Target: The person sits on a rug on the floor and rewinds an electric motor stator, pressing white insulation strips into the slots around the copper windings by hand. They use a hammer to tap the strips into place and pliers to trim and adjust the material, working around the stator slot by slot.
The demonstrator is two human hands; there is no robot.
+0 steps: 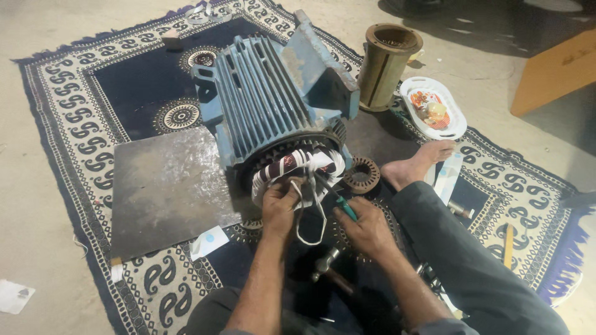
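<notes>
Motor windings [298, 164] half behind both hands [323, 214]

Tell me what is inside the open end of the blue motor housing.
Inside the blue motor housing sit copper windings wrapped in white tape. The left hand covers their lower part; deeper inside is hidden.

We see both forearms bare — no sleeves, gloves, rings or watch on the left hand [279, 208] or right hand [366, 229] — dark grey trousers [459, 260], and a bare foot [416, 164].
</notes>
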